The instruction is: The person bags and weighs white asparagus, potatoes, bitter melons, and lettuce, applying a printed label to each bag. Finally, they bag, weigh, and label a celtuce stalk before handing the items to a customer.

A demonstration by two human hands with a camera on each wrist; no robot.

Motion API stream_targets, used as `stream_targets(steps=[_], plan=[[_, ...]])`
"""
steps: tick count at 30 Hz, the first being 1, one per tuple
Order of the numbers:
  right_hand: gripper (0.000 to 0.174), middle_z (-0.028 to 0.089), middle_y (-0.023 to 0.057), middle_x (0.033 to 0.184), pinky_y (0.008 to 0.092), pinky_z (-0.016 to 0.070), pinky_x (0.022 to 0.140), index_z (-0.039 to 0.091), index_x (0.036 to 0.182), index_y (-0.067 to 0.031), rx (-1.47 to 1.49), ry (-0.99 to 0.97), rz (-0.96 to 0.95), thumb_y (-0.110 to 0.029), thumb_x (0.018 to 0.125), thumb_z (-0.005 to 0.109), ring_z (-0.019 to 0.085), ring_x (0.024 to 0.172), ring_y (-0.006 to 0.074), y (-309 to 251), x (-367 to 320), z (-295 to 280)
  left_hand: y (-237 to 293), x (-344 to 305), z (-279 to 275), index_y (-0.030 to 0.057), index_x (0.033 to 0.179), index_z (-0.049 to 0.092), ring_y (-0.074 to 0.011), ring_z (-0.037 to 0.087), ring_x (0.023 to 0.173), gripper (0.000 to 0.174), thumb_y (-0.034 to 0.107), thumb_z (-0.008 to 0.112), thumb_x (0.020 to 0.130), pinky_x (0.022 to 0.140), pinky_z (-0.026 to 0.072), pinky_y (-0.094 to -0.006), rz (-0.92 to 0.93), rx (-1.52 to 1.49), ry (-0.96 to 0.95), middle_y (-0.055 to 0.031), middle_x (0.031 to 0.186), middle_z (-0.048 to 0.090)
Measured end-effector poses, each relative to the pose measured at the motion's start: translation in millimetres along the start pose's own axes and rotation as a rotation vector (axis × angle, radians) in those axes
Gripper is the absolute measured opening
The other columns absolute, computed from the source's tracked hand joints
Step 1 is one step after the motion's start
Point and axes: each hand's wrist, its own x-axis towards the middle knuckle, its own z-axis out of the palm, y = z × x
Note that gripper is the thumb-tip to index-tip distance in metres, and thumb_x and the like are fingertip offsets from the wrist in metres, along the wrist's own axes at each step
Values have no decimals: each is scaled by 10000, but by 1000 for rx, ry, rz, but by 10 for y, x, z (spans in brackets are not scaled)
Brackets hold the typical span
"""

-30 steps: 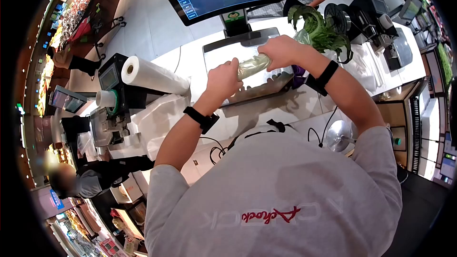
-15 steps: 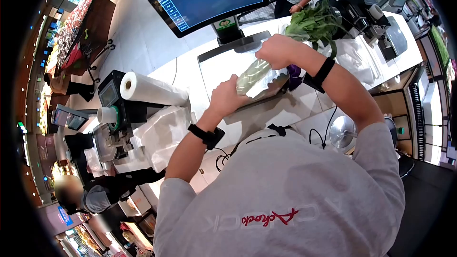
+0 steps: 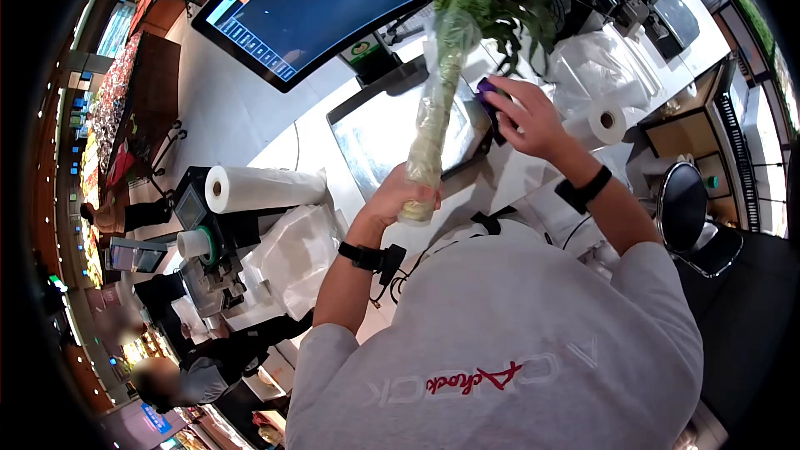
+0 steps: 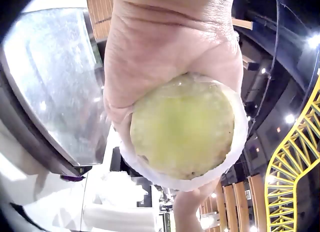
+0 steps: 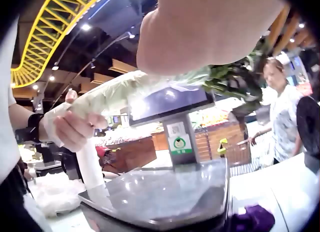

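A long, thick-stemmed celtuce (image 3: 432,129) in a clear plastic bag slants over the scale plate (image 3: 362,137), its dark leafy top pointing away. My left hand (image 3: 393,198) grips its lower end, and the round pale-green cut face (image 4: 182,132) fills the left wrist view. My right hand (image 3: 533,122) is off the celtuce, held with fingers extended beside the stem. Its fingertips overlap a purple crumpled thing (image 3: 486,88) in the head view. That purple thing (image 5: 256,218) lies on the counter by the scale's corner in the right wrist view.
The scale's screen (image 3: 317,12) stands behind the plate. To the left are a plastic bag roll (image 3: 267,189), flat clear bags (image 3: 292,258) and a bag-sealing machine (image 3: 204,242). Another roll (image 3: 596,123) and more bags (image 3: 604,67) lie right. A person (image 5: 285,117) stands across the counter.
The celtuce has swung from lying across the scale to pointing away from me. My right hand has let go of it and moved right; my left keeps its grip, lower on the stem.
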Motion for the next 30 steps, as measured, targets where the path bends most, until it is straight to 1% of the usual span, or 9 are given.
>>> stream_targets(steps=[3,4,5,8,12,15,18,24,30], plan=[[284,660,103,1131,400,510,872,670,1096,-75,57,27,304,-84,813,690,631,1023,302,103,-747,191,7,-29,23,-11,1076,577,-209,651,724,414,164,704,723,686,537,-334,-10,-70,57,-109,851,658],[242,664,101,1087,399,516,846,673,1057,-70,105,-6,392,-93,817,695,636,989,301,141,-1003,324,-55,-6,-33,-5,1162,520,-243,659,701,555,187,739,690,648,545,-349,-28,-73,79,-142,874,644],[201,669,100,1043,397,521,820,675,1018,-65,151,-36,481,-102,821,699,641,955,300,156,-1213,458,-64,-10,-38,-7,1160,520,-243,660,701,552,184,737,690,646,545,-350,-33,-68,102,-142,872,644],[142,654,105,998,397,526,786,667,946,-61,138,-109,585,-137,830,700,639,932,296,135,-1540,836,-64,-22,-27,-10,1148,524,-238,658,698,535,177,727,689,640,544,-352,-45,-36,160,-141,867,643],[194,654,105,1004,402,524,801,672,985,-66,153,-183,757,-193,840,696,636,956,314,205,-1741,1223,-67,-72,-12,-8,1140,531,-232,652,693,528,189,732,693,640,539,-343,-69,3,192,-137,858,645],[204,650,100,991,410,518,805,667,985,-58,52,-23,834,-186,831,705,632,954,323,229,-1783,1390,-108,-103,-23,-8,1135,538,-228,647,691,519,199,733,701,634,532,-341,-68,26,196,-131,844,644],[177,652,90,964,413,512,804,669,960,-61,22,50,806,-158,817,707,626,948,318,244,-1773,1474,-114,-143,10,-8,1132,544,-225,643,689,508,201,729,708,631,525,-343,-67,34,208,-126,834,643],[85,644,75,874,416,498,740,651,854,-75,-41,-77,507,-91,785,697,611,881,286,336,-1775,1490,-130,-133,43,-13,1117,558,-222,645,704,469,172,706,713,656,529,-346,-65,20,224,-122,839,645],[68,636,73,839,369,493,694,634,839,-67,-23,-26,459,-66,803,691,612,771,271,321,-1714,1164,-68,-58,160,-18,1076,577,-220,651,728,409,146,675,714,677,534,-350,-64,78,246,-118,861,650]])
